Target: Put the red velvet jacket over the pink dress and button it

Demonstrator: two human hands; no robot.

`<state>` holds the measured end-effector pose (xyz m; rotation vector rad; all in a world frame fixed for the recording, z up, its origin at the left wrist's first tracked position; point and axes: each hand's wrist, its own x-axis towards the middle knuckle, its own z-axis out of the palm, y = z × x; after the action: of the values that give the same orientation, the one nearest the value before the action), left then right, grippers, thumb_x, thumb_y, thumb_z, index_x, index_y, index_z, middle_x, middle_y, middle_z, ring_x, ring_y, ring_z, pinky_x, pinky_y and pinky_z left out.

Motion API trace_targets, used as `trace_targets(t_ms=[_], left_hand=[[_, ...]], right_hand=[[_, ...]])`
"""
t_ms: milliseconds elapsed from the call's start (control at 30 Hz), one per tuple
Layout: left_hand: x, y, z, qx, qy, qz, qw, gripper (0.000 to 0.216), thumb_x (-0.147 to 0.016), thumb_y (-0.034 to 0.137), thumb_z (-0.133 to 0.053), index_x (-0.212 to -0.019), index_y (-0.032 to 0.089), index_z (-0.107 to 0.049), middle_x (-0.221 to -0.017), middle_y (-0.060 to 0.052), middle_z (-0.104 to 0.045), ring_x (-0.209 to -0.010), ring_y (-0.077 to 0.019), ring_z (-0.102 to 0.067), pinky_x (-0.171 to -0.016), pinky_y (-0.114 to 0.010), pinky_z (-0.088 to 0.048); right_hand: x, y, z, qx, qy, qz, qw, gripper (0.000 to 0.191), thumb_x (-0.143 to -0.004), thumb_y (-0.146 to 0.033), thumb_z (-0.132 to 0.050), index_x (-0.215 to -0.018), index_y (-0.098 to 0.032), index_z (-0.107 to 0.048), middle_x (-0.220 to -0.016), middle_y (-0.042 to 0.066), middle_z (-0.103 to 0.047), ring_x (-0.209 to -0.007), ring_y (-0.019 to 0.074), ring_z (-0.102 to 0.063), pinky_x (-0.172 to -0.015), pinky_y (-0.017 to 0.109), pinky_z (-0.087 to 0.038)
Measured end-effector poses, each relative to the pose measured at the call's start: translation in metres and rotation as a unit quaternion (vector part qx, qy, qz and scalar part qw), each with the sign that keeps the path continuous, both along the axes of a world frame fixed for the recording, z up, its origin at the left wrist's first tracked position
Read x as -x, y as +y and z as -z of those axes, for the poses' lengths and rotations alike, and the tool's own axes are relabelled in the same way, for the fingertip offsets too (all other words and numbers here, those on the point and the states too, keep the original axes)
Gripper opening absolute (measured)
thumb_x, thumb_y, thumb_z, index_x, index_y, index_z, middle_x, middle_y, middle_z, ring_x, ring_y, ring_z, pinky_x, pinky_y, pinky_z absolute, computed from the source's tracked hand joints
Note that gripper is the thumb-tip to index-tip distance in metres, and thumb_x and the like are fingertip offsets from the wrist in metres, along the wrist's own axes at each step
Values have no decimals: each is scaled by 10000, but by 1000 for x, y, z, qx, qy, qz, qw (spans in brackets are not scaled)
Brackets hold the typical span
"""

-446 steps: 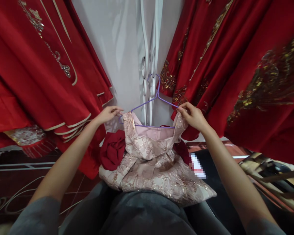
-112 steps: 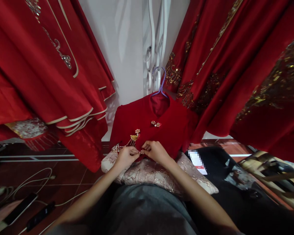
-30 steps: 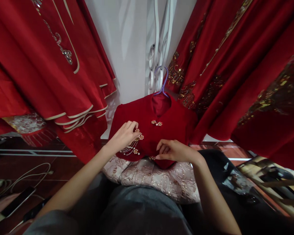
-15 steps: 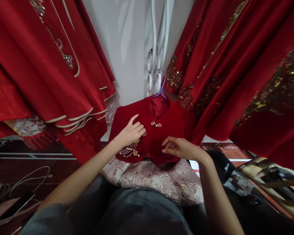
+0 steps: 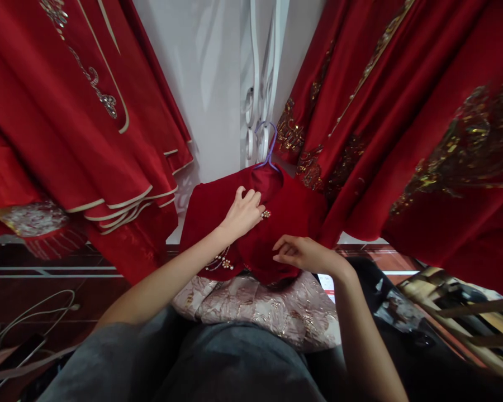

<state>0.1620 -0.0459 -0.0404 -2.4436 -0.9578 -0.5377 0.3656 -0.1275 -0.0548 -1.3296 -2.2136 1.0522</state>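
Note:
A red velvet garment (image 5: 218, 206) hangs on a purple hanger (image 5: 269, 159) in front of me. My left hand (image 5: 243, 215) is over its upper front, fingers bent, with the fingertips at a small gold-and-pearl clasp (image 5: 266, 214) below the collar. The hand partly covers this clasp. Pearl and bead strands with gold flowers (image 5: 224, 262) show on the garment below my left wrist. My right hand (image 5: 304, 254) hovers at the garment's lower right front. Its fingers are loosely curved and apart, with nothing visible between them.
A pale pink-gold brocade cloth (image 5: 268, 307) lies across my lap. Red embroidered garments hang at left (image 5: 121, 139) and right (image 5: 373, 184). A white scrolled metal stand (image 5: 254, 67) rises behind. White cables (image 5: 37, 304) and a dark phone (image 5: 19, 354) lie at lower left.
My left hand has moved up and right, from the garment's lower front to the clasp under the collar. My right hand keeps nearly the same place over the garment. The view has shifted slightly.

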Motion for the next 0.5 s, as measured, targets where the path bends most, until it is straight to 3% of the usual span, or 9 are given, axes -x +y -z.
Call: trace_targets(t_ms=[200, 333, 500], left_hand=[[1, 2, -3, 40, -36, 53, 997, 108, -848, 241, -565, -849, 158, -634, -996, -77, -586, -980, -222, -516, -1062, -539, -219], [4, -3, -8, 70, -46, 96, 992, 109, -862, 252, -538, -846, 180, -618, -827, -10, -613, -893, -177, -555, -1119, -555, -136], [7, 2, -13, -7, 4, 132, 991, 190, -902, 212, -472, -858, 207, -656, -706, 22, -641, -784, -150, -589, -1159, -559, -83]], right_hand=[[-2, 1, 0, 1, -1, 3, 1000, 238, -835, -346, -623, -986, -164, -608, -831, 52, -706, -761, 154, -668, -700, 273, -521], [-5, 4, 2, 4, -2, 3, 1000, 261, -835, -367, -619, -995, -162, -603, -840, 58, -709, -764, 157, -668, -704, 276, -519], [-10, 5, 6, 25, -25, 10, 999, 265, -817, -404, -629, -943, -171, -613, -839, 63, -712, -764, 175, -666, -699, 293, -515]])
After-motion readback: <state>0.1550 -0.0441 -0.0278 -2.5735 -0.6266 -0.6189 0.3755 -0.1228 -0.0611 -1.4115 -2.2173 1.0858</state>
